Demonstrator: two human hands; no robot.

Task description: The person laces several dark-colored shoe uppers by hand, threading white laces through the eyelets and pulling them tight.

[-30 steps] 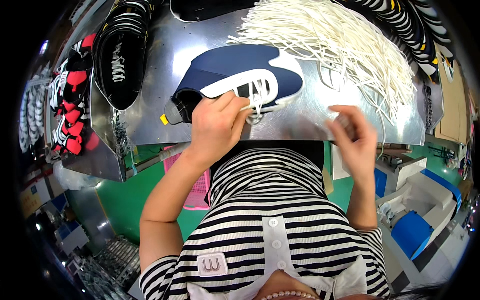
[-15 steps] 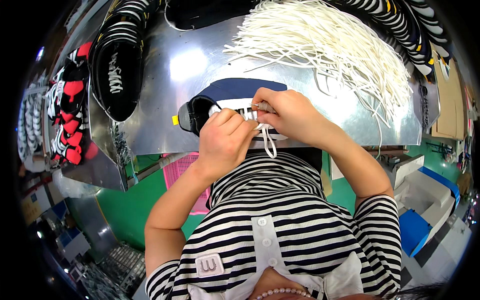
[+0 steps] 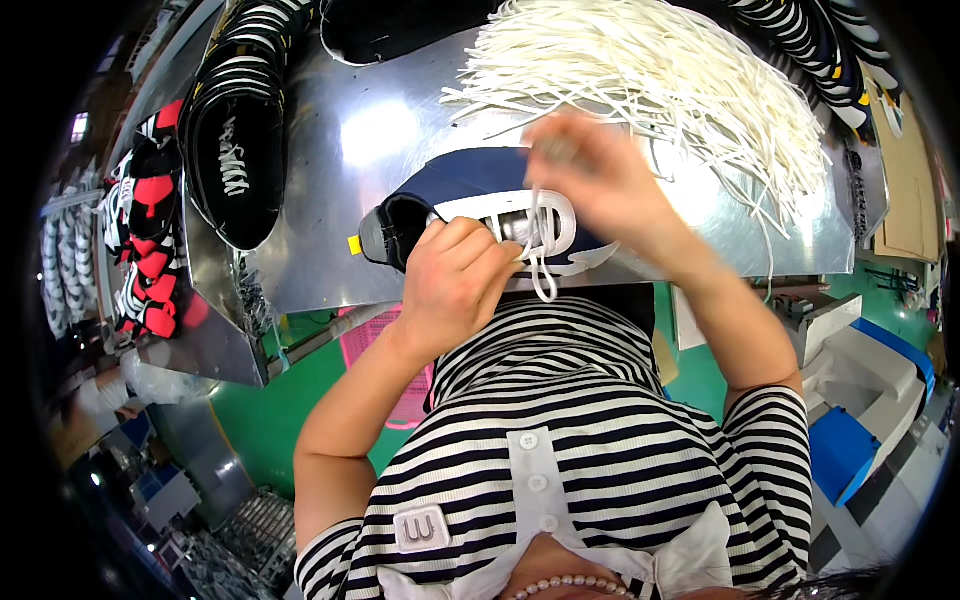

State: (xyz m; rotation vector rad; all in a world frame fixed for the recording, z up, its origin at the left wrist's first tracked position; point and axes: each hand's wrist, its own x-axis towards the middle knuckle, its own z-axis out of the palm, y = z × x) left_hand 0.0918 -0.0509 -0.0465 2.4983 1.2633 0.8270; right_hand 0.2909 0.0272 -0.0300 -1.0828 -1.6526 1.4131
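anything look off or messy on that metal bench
Nothing damaged or spilled. The white laces lie in a loose, splayed heap, a few strands trailing over the metal bench edge. The navy shoe lies on it.

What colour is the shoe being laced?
Navy blue shoe with a white eyelet panel, seen in the head view.

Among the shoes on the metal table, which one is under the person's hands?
The navy blue shoe with white lace panel, at the table's near edge. The left hand grips it; the other shoes are black and lie untouched.
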